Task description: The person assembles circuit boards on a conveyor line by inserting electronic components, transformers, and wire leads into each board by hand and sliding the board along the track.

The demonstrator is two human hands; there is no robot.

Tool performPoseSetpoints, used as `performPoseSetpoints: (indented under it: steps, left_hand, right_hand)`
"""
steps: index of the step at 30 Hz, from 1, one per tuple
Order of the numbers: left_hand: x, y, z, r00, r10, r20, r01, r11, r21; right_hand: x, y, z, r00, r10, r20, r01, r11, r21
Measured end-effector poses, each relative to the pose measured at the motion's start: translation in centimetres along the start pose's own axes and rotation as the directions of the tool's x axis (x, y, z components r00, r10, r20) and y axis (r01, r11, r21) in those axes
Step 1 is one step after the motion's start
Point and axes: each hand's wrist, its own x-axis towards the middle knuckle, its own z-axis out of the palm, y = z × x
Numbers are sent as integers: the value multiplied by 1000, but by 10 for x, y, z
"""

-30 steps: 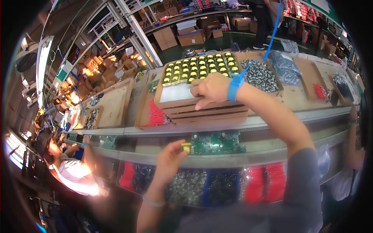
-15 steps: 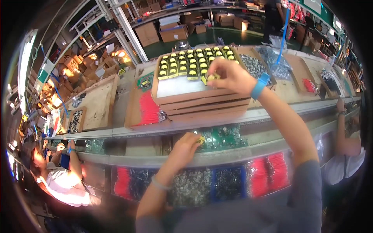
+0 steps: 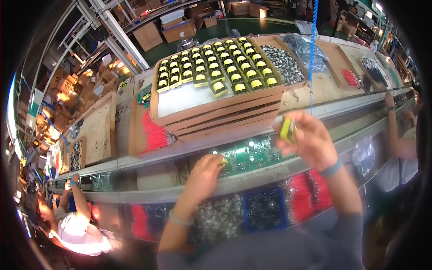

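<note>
My right hand (image 3: 312, 141) is raised above the right end of a green circuit board (image 3: 249, 157), its fingers closed on a yellow-and-black transformer (image 3: 288, 130). At the board's left end, my left hand (image 3: 202, 175) is closed with a small yellow transformer (image 3: 223, 162) at its fingertips, mostly hidden by them. The board lies in the rail track (image 3: 153, 157) in front of me. Beyond it, a stack of cardboard trays (image 3: 220, 117) bears rows of the same yellow-topped transformers (image 3: 218, 87) on a white liner, bare along its front left.
Near me are bins of red-sleeved parts (image 3: 301, 198), silvery parts (image 3: 218, 218) and a blue bin (image 3: 265, 209) of dark parts. Red leads (image 3: 155, 132) lie left of the trays, metal parts (image 3: 281, 65) right. A blue coiled cord (image 3: 312, 40) hangs down. Co-workers sit at both sides.
My right hand has come back from the cardboard tray toward the circuit board, bringing a transformer. The left hand stays at the board's left end. The view has shifted a little.
</note>
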Motion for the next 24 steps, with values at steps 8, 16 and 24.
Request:
performPoseSetpoints:
  steps: [8, 16, 24]
  left_hand:
    - [-4, 4, 4, 1000, -13, -9, 13, 1000, 26]
    - [-3, 4, 13, 1000, 17, 18, -19, 993, 113]
    - [-2, -4, -11, 964, 113, -240, -43, 959, 279]
  right_hand:
    - [-37, 37, -7, 975, 184, -123, -208, 952, -223]
    - [-20, 57, -13, 996, -78, 53, 83, 463, -882]
    - [12, 79, -40, 905, -210, 371, 382, 15, -924]
